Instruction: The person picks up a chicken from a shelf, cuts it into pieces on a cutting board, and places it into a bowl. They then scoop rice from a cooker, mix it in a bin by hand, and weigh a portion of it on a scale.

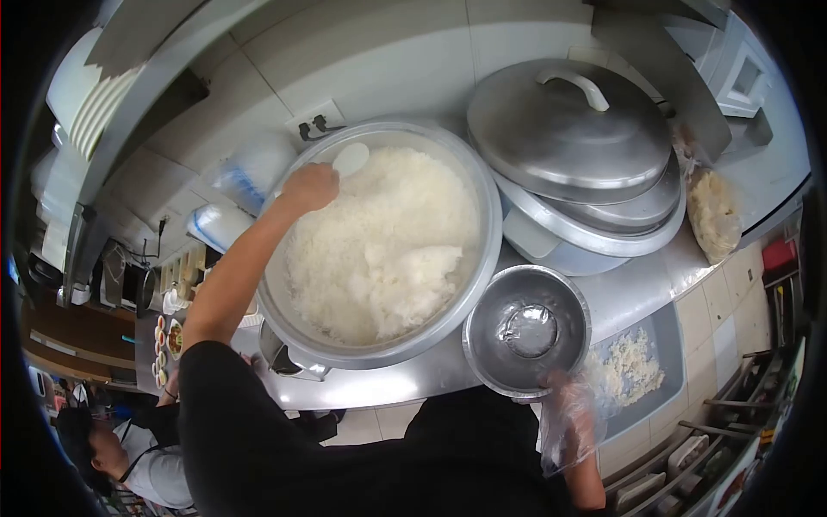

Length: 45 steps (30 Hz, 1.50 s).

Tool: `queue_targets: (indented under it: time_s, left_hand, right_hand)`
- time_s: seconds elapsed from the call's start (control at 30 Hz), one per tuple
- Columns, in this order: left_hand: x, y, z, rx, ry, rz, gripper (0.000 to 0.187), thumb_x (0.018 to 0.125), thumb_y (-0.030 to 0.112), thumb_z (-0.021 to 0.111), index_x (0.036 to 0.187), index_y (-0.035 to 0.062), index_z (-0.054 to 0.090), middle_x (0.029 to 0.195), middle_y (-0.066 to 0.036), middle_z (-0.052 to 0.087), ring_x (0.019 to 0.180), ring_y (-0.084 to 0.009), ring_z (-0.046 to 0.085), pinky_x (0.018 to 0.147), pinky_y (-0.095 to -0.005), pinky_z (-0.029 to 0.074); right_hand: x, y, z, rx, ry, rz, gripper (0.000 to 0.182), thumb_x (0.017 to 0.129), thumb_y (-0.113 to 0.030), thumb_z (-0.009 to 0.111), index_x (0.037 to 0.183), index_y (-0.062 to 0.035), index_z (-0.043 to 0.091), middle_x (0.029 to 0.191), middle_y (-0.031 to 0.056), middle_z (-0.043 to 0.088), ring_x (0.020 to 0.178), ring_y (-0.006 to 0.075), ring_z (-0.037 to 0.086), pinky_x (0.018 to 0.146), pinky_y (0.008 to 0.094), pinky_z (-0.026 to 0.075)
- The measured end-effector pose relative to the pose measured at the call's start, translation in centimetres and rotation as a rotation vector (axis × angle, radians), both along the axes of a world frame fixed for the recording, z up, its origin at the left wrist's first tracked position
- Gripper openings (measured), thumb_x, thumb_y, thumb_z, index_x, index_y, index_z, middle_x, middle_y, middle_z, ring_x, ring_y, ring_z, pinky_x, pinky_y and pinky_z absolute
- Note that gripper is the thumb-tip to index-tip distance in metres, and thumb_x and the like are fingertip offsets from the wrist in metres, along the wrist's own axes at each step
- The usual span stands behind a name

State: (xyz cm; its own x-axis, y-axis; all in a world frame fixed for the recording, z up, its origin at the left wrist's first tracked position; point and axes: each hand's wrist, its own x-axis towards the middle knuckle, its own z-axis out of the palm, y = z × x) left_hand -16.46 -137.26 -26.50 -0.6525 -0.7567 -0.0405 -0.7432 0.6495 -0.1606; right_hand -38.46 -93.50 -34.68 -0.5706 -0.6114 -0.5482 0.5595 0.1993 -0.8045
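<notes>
My bare left hand (312, 186) is closed around a white rice paddle (351, 159) at the far left side of a large round pot (490, 233). Cooked white rice (379, 224) fills much of the pot, with a loose mound toward its near right side. In a clear plastic glove, my right hand (570, 405) grips the near right rim of a metal bowl (527, 332). The bowl is tilted a little beside the pot, and no food shows in it. Part of the right fingers is hidden at the rim.
Right of the pot stands a second large container under a metal lid (568, 129). A bag of pale food (713, 215) lies beyond it. Below the counter, a grey tub (663, 345) holds crumbly white rice. A co-worker (129, 457) is at lower left.
</notes>
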Motion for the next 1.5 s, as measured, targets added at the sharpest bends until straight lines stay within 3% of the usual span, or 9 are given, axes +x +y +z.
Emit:
queue_targets:
  time_s: [0.17,0.23,0.43,0.5,0.73,0.97,1.17,1.37,1.5]
  left_hand:
    - [-5.5,-3.2,-5.1,-0.012,-0.148,-0.140,0.030,0.083,0.016,0.041,0.083,-0.0037,0.064,0.085,-0.023,0.061,0.083,-0.0384,0.060,0.077,-0.0453,0.047]
    - [-6.9,0.1,-3.9,0.181,0.140,-0.003,0.035,0.084,0.024,0.042,0.083,-0.0045,0.062,0.089,-0.027,0.060,0.086,-0.0410,0.057,0.082,-0.0459,0.044]
    - [-9.1,3.9,-3.4,0.343,0.033,-0.269,0.029,0.082,0.022,0.045,0.081,-0.0025,0.061,0.083,-0.023,0.061,0.080,-0.0415,0.057,0.073,-0.0475,0.044]
    - [-9.0,5.2,-3.3,0.392,0.045,-0.348,0.028,0.081,0.021,0.045,0.079,-0.0023,0.060,0.079,-0.023,0.060,0.077,-0.0418,0.056,0.071,-0.0476,0.044]
    - [-4.4,8.0,2.7,0.324,-0.018,-0.338,0.026,0.083,0.022,0.046,0.082,-0.0010,0.058,0.073,-0.025,0.058,0.073,-0.0409,0.057,0.068,-0.0484,0.044]
    - [4.9,-3.5,-2.6,0.028,0.047,0.245,0.031,0.081,0.020,0.045,0.083,-0.0063,0.061,0.083,-0.027,0.061,0.084,-0.0405,0.059,0.078,-0.0455,0.046]
    - [6.0,0.1,-5.2,0.168,0.052,0.034,0.032,0.080,0.020,0.045,0.079,-0.0076,0.061,0.082,-0.030,0.059,0.081,-0.0424,0.058,0.078,-0.0464,0.045]
    - [4.9,7.1,-3.2,0.401,-0.063,-0.127,0.033,0.082,0.022,0.045,0.072,-0.0065,0.059,0.077,-0.030,0.058,0.079,-0.0414,0.058,0.076,-0.0474,0.045]
    - [6.5,8.4,0.6,0.137,0.101,-0.147,0.025,0.083,0.016,0.050,0.071,-0.0034,0.059,0.067,-0.023,0.057,0.066,-0.0400,0.056,0.061,-0.0446,0.045]
  right_hand:
    - [-0.8,0.3,-1.0,0.170,0.359,0.248,0.036,0.075,-0.008,0.063,0.106,0.0025,0.051,0.089,0.0077,0.059,0.077,0.0166,0.057,0.067,0.0282,0.047]
    - [-0.8,0.8,-2.2,0.116,0.253,0.211,0.035,0.075,-0.010,0.063,0.106,0.0025,0.051,0.091,0.0099,0.059,0.080,0.0190,0.057,0.070,0.0295,0.047]
    - [-0.5,0.9,-2.9,0.237,0.311,0.256,0.025,0.078,-0.012,0.058,0.102,-0.0027,0.060,0.097,0.0143,0.061,0.094,0.0269,0.057,0.084,0.0343,0.043]
    - [-0.5,1.8,-4.4,0.098,0.655,0.400,0.022,0.075,-0.007,0.058,0.096,-0.0076,0.064,0.098,0.0130,0.062,0.094,0.0283,0.057,0.087,0.0354,0.043]
    - [-0.3,0.5,0.5,0.235,0.234,0.192,0.036,0.075,-0.009,0.062,0.109,-0.0010,0.051,0.086,0.0081,0.063,0.082,0.0188,0.060,0.073,0.0311,0.048]
    - [0.0,0.8,-1.5,0.099,0.232,0.095,0.044,0.074,-0.013,0.065,0.111,0.0027,0.046,0.089,0.0103,0.061,0.079,0.0172,0.058,0.070,0.0278,0.047]
    - [-1.1,2.4,-5.8,-0.011,0.359,0.177,0.041,0.074,-0.013,0.065,0.109,0.0026,0.052,0.092,0.0116,0.061,0.085,0.0206,0.057,0.075,0.0307,0.046]
    - [0.3,-0.7,0.3,-0.068,0.078,-0.035,0.014,0.078,-0.007,0.058,0.091,-0.0002,0.059,0.085,0.0077,0.059,0.076,0.0176,0.057,0.069,0.0301,0.049]
    - [-0.2,3.1,-13.0,-0.261,0.381,0.345,0.015,0.085,-0.009,0.054,0.096,0.0009,0.061,0.094,0.0108,0.061,0.086,0.0183,0.059,0.073,0.0303,0.049]
